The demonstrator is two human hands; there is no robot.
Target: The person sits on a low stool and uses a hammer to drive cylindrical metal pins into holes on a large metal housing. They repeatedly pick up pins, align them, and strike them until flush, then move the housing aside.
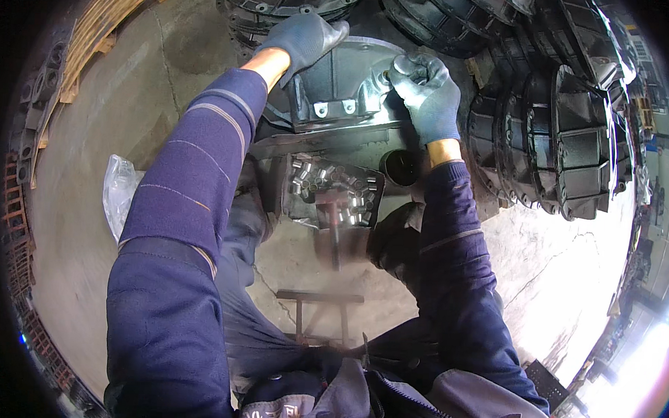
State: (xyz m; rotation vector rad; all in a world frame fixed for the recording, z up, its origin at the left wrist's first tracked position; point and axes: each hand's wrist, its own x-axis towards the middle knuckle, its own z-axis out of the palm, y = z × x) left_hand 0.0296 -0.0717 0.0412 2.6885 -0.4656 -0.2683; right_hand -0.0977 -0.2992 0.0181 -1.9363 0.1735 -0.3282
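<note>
A dark cast-metal housing (331, 83) with a curved rim and bolt lugs stands in front of me. At its upper left edge is my left hand (302, 42) in a grey-blue glove, closed over the rim with the thumb side stretched to the right; part of its fingers is hidden. My right hand (430, 98), gloved alike, is at the housing's right edge beside a lit lug. Its fingertips are pinched together, and what they hold, if anything, I cannot make out. Below the housing, a shallow box (287, 189) contains several small silver metal sleeves (360, 202).
A blurred T-shaped metal tool (334, 209) overlaps the box's near side. Right of the box sits a round black container (400, 167). More ribbed housings (550, 143) stack at the right and far side. A wooden pallet (97, 46) and a clear plastic bag (118, 190) are left.
</note>
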